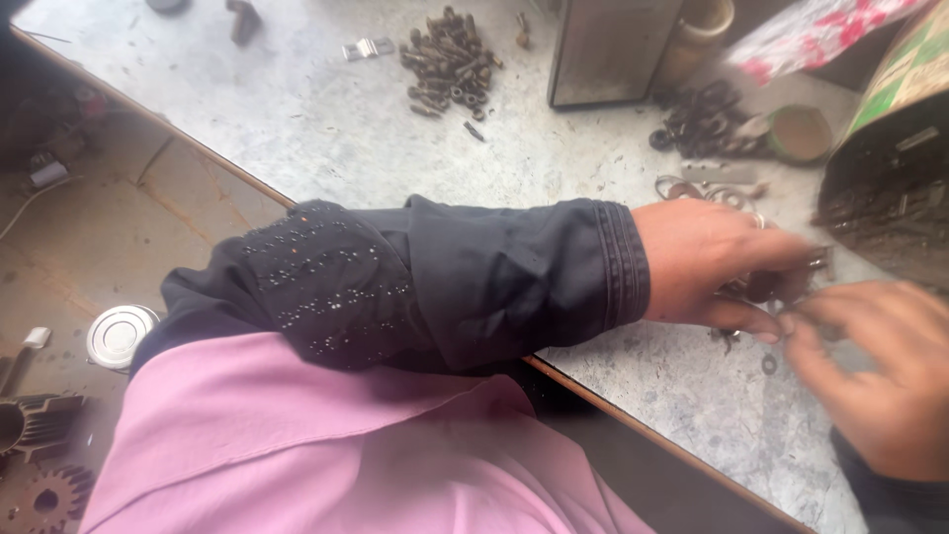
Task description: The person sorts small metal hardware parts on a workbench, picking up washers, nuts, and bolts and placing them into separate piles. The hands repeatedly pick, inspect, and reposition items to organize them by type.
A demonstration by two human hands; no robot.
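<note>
My left hand (pixel 717 265), in a dark beaded sleeve, reaches across the grey worktable (pixel 326 129) and pinches a small dark metal part (pixel 766 289) between its fingers. My right hand (pixel 880 376) comes in from the lower right, blurred, with its fingertips touching the same small part. A little washer (pixel 769 364) lies on the table just below both hands. What exactly the part is cannot be made out.
A heap of rusty bolts and nuts (pixel 450 64) lies at the back. A metal box (pixel 608 49), a pile of dark rings (pixel 702 124), a green lid (pixel 799 133) and a large dirty tin (pixel 890 188) stand at the right. A gear (pixel 44 499) and a round lid (pixel 119 334) lie on the floor.
</note>
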